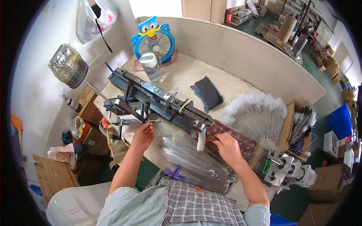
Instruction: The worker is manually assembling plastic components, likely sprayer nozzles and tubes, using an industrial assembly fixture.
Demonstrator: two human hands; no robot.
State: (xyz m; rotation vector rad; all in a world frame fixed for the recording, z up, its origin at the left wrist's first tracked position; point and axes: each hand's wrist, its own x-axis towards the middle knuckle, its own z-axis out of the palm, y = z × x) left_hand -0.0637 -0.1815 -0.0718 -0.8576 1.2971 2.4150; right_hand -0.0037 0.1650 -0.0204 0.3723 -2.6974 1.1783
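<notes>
A long dark metal bench machine (162, 98) with a coil spring lies slantwise across the table. My left hand (143, 136) is closed, fingers curled, just below the metal bracket (130, 116) at the machine's left part; anything in the fingertips is too small to make out. At the machine's right end hangs a white-wrapped handle (201, 141). Right of this handle my right hand (229, 147) is closed in a pinch over a dotted maroon cloth (247, 146). A small brownish bit shows at its fingertips. Between my forearms lies a bundle of thin metal wires (194, 160).
A fan of white-tipped wires (258, 115) spreads at the right, beside a cardboard box (288, 126). Farther back are a black phone (208, 93), a clear jar (151, 69) and a blue cartoon fan (154, 41). A metal clamp device (288, 171) stands at the right edge.
</notes>
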